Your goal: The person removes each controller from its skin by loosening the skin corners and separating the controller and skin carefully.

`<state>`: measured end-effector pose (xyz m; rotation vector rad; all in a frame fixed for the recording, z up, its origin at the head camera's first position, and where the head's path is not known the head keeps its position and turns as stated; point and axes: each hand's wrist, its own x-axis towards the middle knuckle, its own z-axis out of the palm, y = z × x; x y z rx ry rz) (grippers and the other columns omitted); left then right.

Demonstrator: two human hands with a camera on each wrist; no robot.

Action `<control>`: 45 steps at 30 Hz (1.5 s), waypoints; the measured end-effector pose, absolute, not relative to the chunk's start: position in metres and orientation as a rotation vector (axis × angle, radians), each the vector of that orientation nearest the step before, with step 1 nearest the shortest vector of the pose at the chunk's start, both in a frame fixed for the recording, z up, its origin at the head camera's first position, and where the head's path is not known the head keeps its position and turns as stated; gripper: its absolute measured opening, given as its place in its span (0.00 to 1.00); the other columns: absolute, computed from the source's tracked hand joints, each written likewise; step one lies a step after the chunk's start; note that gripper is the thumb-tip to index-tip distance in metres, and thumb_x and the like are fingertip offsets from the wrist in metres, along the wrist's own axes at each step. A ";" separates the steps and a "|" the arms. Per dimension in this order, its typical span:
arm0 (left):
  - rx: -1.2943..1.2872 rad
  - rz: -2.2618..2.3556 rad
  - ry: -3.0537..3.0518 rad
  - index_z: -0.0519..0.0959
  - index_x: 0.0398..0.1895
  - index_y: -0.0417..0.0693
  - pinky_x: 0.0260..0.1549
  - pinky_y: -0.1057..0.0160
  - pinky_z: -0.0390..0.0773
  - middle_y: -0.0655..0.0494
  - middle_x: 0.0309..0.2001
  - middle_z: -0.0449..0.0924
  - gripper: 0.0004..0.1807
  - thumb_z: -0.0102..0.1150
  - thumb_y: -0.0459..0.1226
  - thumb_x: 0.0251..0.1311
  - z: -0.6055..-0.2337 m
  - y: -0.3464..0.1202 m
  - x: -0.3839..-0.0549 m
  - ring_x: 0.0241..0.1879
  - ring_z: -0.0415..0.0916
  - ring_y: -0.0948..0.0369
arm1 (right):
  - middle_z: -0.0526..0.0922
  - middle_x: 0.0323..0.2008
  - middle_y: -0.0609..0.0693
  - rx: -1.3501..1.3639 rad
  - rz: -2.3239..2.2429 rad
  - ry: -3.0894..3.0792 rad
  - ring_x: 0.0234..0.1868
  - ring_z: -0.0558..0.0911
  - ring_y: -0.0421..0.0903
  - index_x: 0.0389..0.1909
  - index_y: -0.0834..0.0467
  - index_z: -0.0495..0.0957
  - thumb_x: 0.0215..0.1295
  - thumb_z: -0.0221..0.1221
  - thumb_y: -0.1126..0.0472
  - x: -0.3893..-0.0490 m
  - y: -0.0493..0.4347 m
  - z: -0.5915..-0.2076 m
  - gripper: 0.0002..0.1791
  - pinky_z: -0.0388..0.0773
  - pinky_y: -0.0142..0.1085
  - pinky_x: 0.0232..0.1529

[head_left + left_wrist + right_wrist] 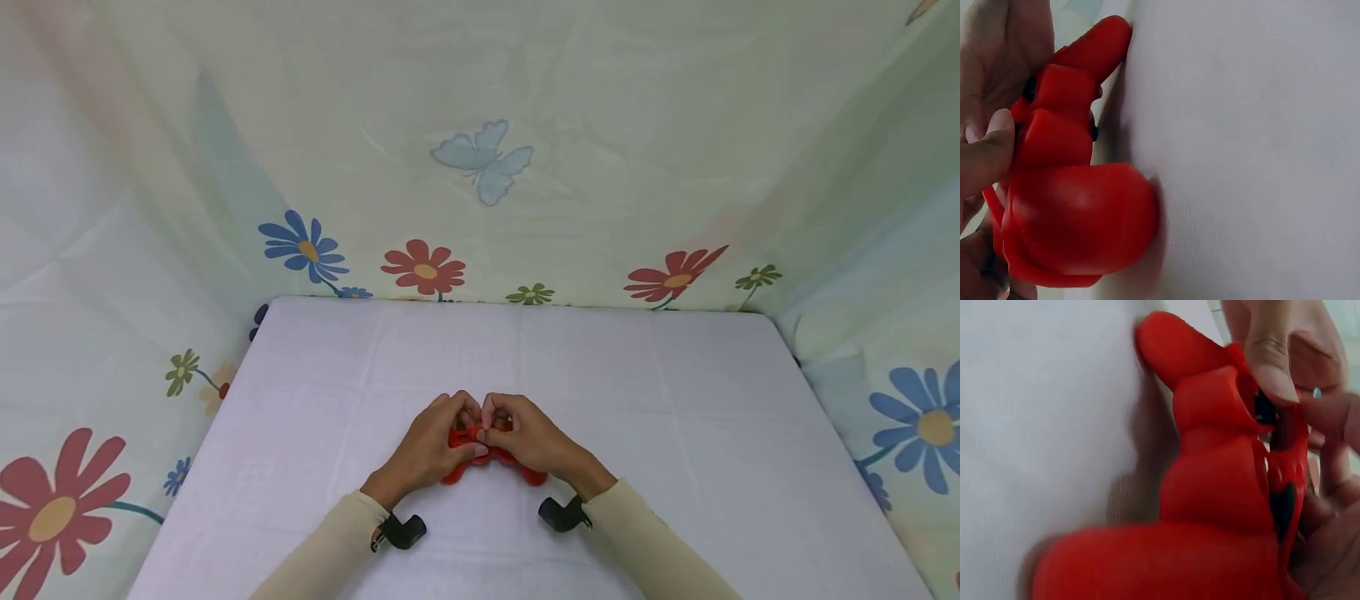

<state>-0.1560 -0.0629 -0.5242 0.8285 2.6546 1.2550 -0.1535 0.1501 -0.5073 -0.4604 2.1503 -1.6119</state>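
Note:
A red, rubbery cover in the shape of a game controller (534, 477) is at the middle of the table's near half, its two grips pointing toward me. From the left, my left hand (426, 446) pinches its upper edge between thumb and fingers. My right hand (531, 435) pinches the same edge from the other side, the fingertips of both hands nearly meeting. The right wrist view shows the cover (1216, 487) with its rim pulled away, and black parts (1283, 509) inside the gap. How much black lies within is hidden.
A white cloth covers the table (645, 383). Curtains with printed flowers (425, 268) and a butterfly (486, 160) hang at the back and both sides. A black wrist camera (403, 532) sits under the left wrist, another (561, 514) under the right.

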 end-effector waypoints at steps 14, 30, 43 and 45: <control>0.951 1.351 2.766 0.81 0.40 0.61 0.40 0.69 0.78 0.68 0.35 0.78 0.22 0.86 0.39 0.48 -0.530 -0.068 -0.143 0.40 0.73 0.71 | 0.84 0.23 0.46 -0.581 -1.490 2.352 0.28 0.81 0.40 0.32 0.52 0.81 0.60 0.72 0.66 -0.149 0.155 -0.513 0.08 0.77 0.31 0.36; 1.351 1.054 3.122 0.87 0.45 0.58 0.40 0.68 0.86 0.66 0.40 0.90 0.22 0.88 0.45 0.47 -0.531 -0.074 -0.130 0.41 0.86 0.68 | 0.79 0.36 0.38 -0.635 -1.367 2.648 0.44 0.78 0.38 0.21 0.39 0.86 0.56 0.80 0.57 -0.143 0.160 -0.515 0.13 0.78 0.35 0.47; 0.985 1.370 2.940 0.84 0.54 0.59 0.50 0.64 0.84 0.67 0.51 0.81 0.32 0.89 0.42 0.43 -0.542 -0.086 -0.128 0.54 0.78 0.67 | 0.82 0.49 0.36 -0.462 -1.465 2.755 0.55 0.78 0.39 0.47 0.43 0.84 0.50 0.84 0.52 -0.120 0.197 -0.521 0.24 0.81 0.48 0.58; 0.882 1.451 2.876 0.82 0.57 0.58 0.50 0.63 0.84 0.68 0.53 0.81 0.36 0.90 0.41 0.41 -0.546 -0.090 -0.128 0.55 0.78 0.66 | 0.80 0.49 0.37 -0.392 -1.424 2.764 0.52 0.79 0.39 0.50 0.44 0.81 0.47 0.85 0.53 -0.117 0.204 -0.525 0.30 0.83 0.44 0.56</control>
